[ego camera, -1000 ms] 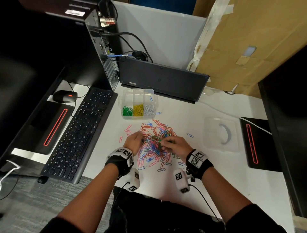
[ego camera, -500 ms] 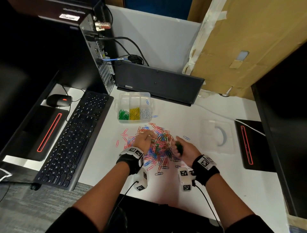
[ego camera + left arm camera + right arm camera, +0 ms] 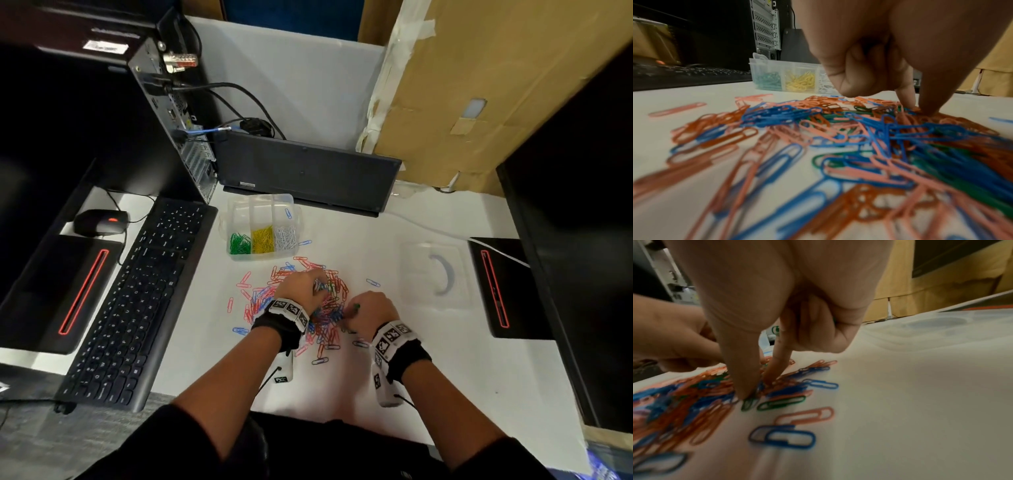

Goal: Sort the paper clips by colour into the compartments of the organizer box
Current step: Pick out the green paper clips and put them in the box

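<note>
Both your hands are down in the paper clip pile [image 3: 318, 308] on the bench [image 3: 445, 370]: your left hand [image 3: 303, 286] has thumb and forefinger poking into it, other fingers curled. Your right hand [image 3: 371, 310] pins a green clip [image 3: 749, 403] and holds green ones in its curled fingers (barely visible). The organizer box [image 3: 262, 228] sits just beyond, with green, yellow and white sorted.

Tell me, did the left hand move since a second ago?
Yes. The left hand slid right, from the left edge of the paper clip pile to over its middle, a little nearer the organizer box.

Mixed paper clips [image 3: 301, 308] heaped, organizer box [image 3: 236, 209] — part-filled
</note>
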The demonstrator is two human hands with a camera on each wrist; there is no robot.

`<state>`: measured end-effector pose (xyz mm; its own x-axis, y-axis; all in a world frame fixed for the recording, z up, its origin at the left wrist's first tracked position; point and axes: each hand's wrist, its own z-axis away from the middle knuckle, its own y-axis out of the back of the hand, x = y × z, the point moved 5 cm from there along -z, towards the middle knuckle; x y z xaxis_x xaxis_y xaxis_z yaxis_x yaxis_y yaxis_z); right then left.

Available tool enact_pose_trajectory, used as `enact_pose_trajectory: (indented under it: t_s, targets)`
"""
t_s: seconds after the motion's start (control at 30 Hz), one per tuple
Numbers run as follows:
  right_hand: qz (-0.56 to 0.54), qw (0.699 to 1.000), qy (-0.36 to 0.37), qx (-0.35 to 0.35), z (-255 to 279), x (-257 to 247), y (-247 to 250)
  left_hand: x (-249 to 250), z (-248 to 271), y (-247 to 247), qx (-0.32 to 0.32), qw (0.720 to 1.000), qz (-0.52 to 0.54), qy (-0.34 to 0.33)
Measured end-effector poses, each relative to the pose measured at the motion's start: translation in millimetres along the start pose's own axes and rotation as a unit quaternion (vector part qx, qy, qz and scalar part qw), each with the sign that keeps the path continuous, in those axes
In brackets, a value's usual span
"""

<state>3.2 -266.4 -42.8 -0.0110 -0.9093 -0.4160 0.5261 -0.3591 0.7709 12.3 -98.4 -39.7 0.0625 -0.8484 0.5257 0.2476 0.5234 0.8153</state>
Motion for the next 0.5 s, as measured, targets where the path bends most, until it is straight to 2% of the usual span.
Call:
enact_pose_trajectory:
  t_s: [0.17, 0.27, 0.4, 0.5]
  targets:
    - [-0.043, 0.999, 0.003, -0.003, -2, -3, -7, -4, -3, 1, -0.001, 1.000, -0.005, -0.002]
    - [-0.075, 0.997, 0.011, -0.016, -1, -1, -5, -10, -3, -3, -0.024, 1.000, 0.011, 0.010]
    - [-0.135, 0.990, 0.001, 0.030, -4, 9, 12, -18, 2, 0, -0.031, 0.999, 0.023, 0.009]
    - [-0.117, 0.993, -0.010, 0.028, -5, 16, 20, -27, 3, 8, -0.015, 0.999, 0.018, 0.042]
